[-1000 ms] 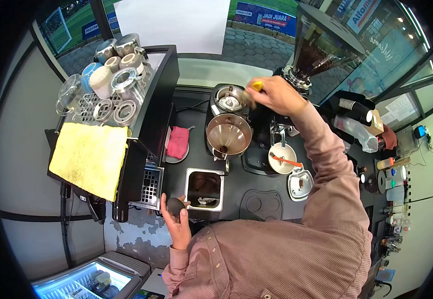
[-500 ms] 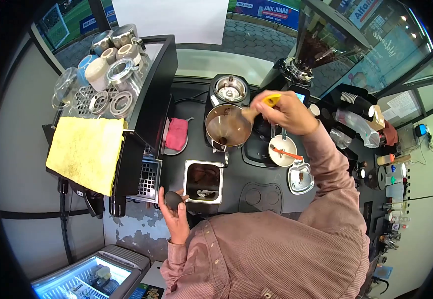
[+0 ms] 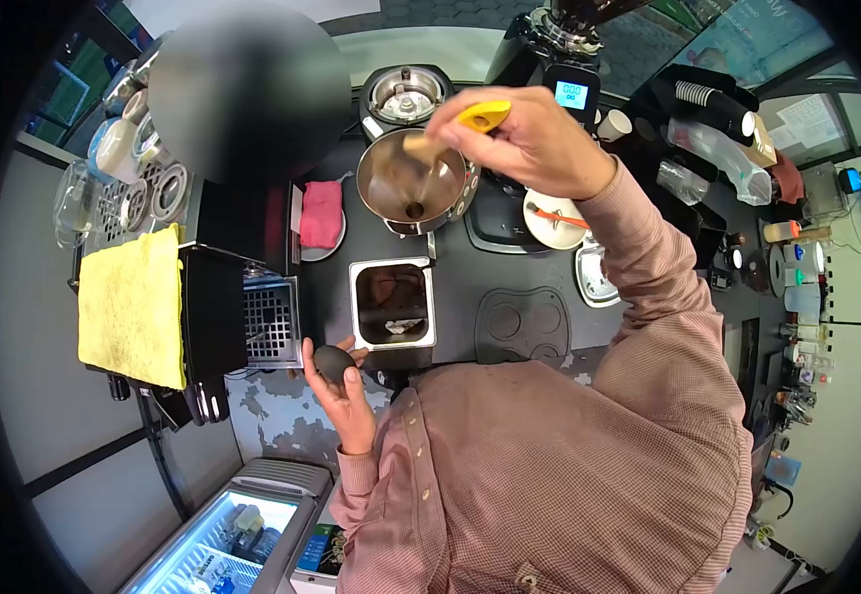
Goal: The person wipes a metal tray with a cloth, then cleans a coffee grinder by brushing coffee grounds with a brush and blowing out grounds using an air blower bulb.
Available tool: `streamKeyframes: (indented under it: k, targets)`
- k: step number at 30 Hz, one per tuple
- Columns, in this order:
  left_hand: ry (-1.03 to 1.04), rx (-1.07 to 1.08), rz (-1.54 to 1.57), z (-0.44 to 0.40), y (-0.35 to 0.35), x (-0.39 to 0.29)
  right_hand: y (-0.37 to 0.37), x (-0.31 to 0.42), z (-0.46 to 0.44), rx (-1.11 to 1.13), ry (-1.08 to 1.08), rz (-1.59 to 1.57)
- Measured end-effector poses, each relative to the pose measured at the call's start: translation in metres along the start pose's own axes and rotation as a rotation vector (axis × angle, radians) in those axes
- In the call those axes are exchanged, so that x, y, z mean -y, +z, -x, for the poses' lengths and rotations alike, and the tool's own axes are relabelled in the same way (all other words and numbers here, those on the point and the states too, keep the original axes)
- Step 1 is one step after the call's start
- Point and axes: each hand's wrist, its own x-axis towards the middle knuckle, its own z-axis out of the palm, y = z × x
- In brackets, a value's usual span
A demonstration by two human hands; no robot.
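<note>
In my right hand [image 3: 529, 144] is a brush with a yellow handle [image 3: 485, 116]; its bristles [image 3: 424, 150] are blurred over the metal bowl [image 3: 440, 188]. This bowl sits at the front of a black machine, just before a round metal chamber [image 3: 405, 96]. Down by the counter's front edge, my left hand [image 3: 349, 401] holds a dark rounded object [image 3: 332, 363] between its fingers. Beside that hand, to the right, a square metal container [image 3: 354, 305] is set in the counter with dark matter and a pale scrap inside.
A pink cloth [image 3: 322, 215] lies on a plate left of the bowl. To the right are a white bowl [image 3: 546, 230] with an orange-handled tool, and a black mat [image 3: 522, 325]. A yellow cloth [image 3: 131, 312] hangs at the left. A dark blurred round shape [image 3: 250, 89] covers the upper left.
The brush has moved from the round chamber's right side to over the metal bowl. The view has shifted, and a dark round shape has appeared at upper left. My left hand still holds the dark object.
</note>
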Motion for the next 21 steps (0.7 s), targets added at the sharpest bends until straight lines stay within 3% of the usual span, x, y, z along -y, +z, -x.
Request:
streamKeyframes:
  k: [3, 5, 6, 7, 9, 11, 15, 18, 19, 21]
  targets:
    - [0.003, -0.006, 0.034, 0.001, 0.005, -0.001, 0.004, -0.016, -0.005, -0.153, -0.079, 0.356]
    - [0.025, -0.019, 0.026, 0.0, 0.006, 0.001, -0.002, -0.018, -0.005, -0.028, -0.133, 0.113]
    - [0.011, -0.013, 0.039, 0.0, 0.007, 0.002, -0.008, -0.005, -0.005, 0.057, 0.008, 0.044]
    - [-0.009, -0.007, 0.049, 0.002, 0.008, 0.001, -0.004, -0.002, -0.006, -0.104, -0.086, 0.116]
    - [-0.017, -0.026, 0.054, 0.004, 0.012, -0.001, -0.005, -0.01, -0.011, -0.131, -0.094, 0.232]
    - [-0.047, -0.015, 0.066, 0.004, 0.015, -0.004, -0.009, -0.011, -0.009, 0.15, -0.057, 0.084]
    - [-0.102, -0.002, 0.107, 0.004, 0.018, -0.006, -0.003, -0.006, -0.018, 0.244, -0.193, 0.052]
    - [-0.087, -0.005, 0.102, 0.003, 0.023, -0.003, 0.002, -0.012, -0.033, 0.583, -0.341, 0.32]
    - [-0.097, 0.017, 0.117, 0.003, 0.023, -0.002, 0.005, -0.013, -0.038, 0.584, -0.34, 0.317]
    - [-0.096, 0.02, 0.103, 0.004, 0.025, -0.003, 0.01, -0.02, -0.047, 0.806, -0.339, 0.535]
